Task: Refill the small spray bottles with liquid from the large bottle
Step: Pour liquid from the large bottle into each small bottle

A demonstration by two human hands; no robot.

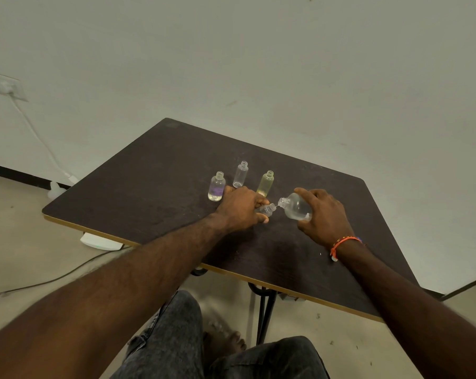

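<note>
Knees below | left hand (242, 205) grips small bottle (267, 209) | right hand (323, 214) tips large bottle (295, 206) (necks meeting) | pouring underway | next: steady tilt, avoid overflow

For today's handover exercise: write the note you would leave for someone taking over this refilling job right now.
Left hand holds a small bottle tilted at the table.
Right hand grips the large bottle, tipped so its mouth meets the small bottle's mouth.
Three uncapped small bottles stand behind: purple-tinted, clear, yellowish.
Done: cannot tell which bottles have been refilled.
Left: finish this pour, top up the others; no caps in view.
</note>
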